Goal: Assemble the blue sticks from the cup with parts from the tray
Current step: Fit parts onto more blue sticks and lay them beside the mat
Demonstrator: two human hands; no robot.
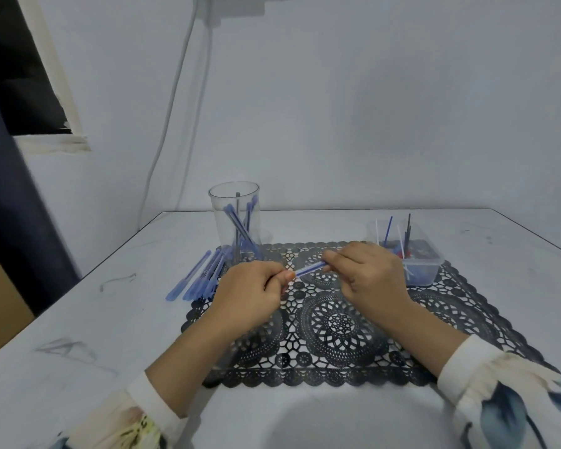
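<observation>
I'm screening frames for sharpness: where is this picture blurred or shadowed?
Head view: the curtain at the left edge is smeared; left hand, right hand and stick look slightly soft; a broad soft shadow lies on the near table; lighting is even, no glare.

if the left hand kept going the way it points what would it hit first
Probably the right hand, gripping the other end of the thin blue plastic stick the left hand pinches; depth unclear.

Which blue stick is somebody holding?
The blue stick gripped between the left hand and right hand above the mat. The others stand in the cup or lie beside it.
</observation>
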